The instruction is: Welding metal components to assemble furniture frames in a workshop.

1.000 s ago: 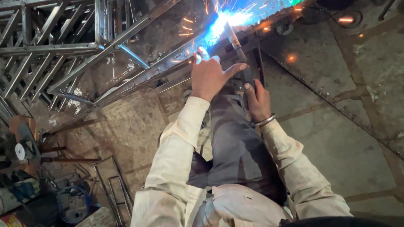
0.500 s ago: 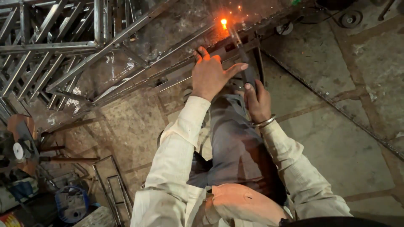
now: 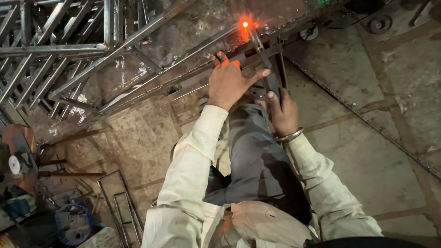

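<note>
Nearest, the right hand (image 3: 284, 115), ringed by a silver metal bangle (image 3: 289, 136), is seen clamped around the dark handle of a welding electrode holder (image 3: 271, 85). Just beyond, the left hand (image 3: 228, 81) is spread open, fingers apart, its thumb laid against the thin grey electrode rod (image 3: 255, 40). Farthest, the rod's tip is met by a glowing orange weld spot (image 3: 245, 24) on the long grey steel angle frame (image 3: 193, 64), with 1 silver lattice truss (image 3: 55, 50) lying to the left.

Bare grey metal frame (image 3: 115, 48), scuffed, semi-shiny; rough matt stone floor (image 3: 367, 151).
</note>
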